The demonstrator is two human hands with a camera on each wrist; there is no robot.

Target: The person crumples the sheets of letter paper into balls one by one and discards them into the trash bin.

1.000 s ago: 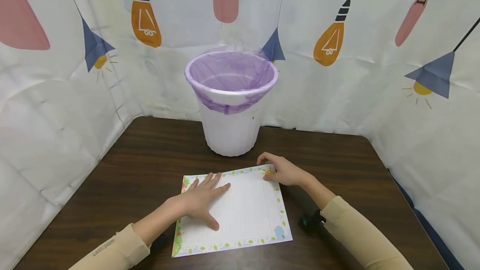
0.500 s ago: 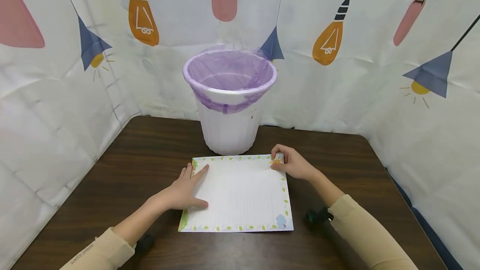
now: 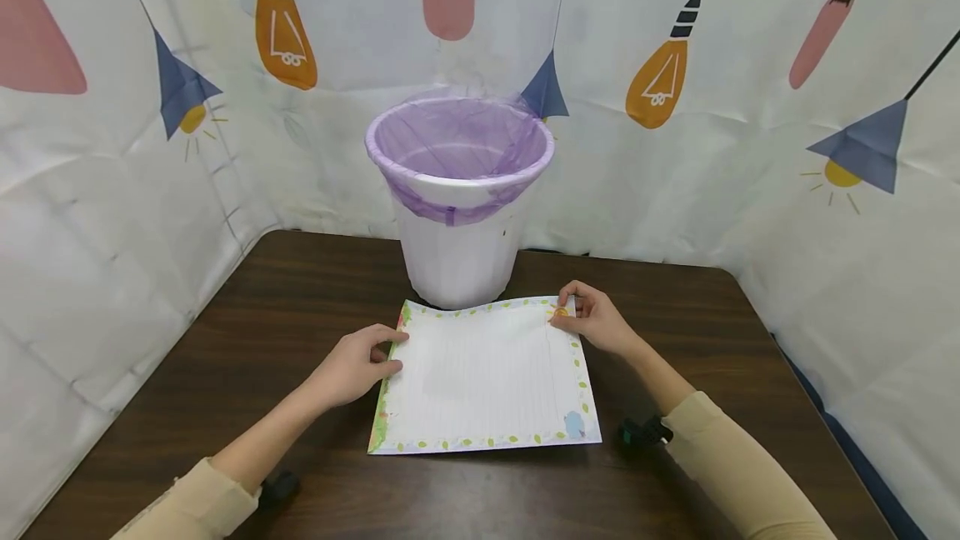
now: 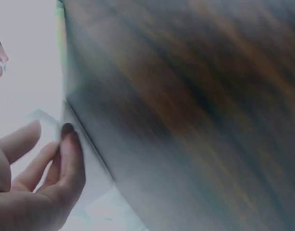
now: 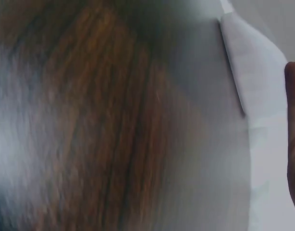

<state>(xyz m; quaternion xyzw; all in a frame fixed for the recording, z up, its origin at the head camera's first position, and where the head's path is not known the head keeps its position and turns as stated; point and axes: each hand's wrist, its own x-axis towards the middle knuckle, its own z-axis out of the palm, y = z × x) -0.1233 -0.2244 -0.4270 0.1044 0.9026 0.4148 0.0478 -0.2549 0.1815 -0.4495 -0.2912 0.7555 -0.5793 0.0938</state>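
Note:
In the head view a sheet of lined paper [image 3: 480, 382] with a leafy printed border is held close over the brown table, its far edge bowed. My left hand [image 3: 351, 369] pinches the sheet's left edge between thumb and fingers. At the far right corner, over a small printed sun, my right hand [image 3: 598, 323] pinches the sheet too. The left wrist view shows the left fingers [image 4: 69, 163] bent at the paper's edge. Only part of the right hand [image 5: 294, 139] appears at the right border of its blurred wrist view, beside the paper.
A white waste bin [image 3: 459, 261] with a purple liner bag [image 3: 450, 211] stands just beyond the paper on the brown table [image 3: 315, 290]. White cloth [image 3: 615, 207] printed with lamps and bulbs surrounds the table at the back and both sides.
The sheet has slid away from me and a little to the right. My left hand has gone from lying spread on the paper to pinching its left edge. The right hand keeps its corner.

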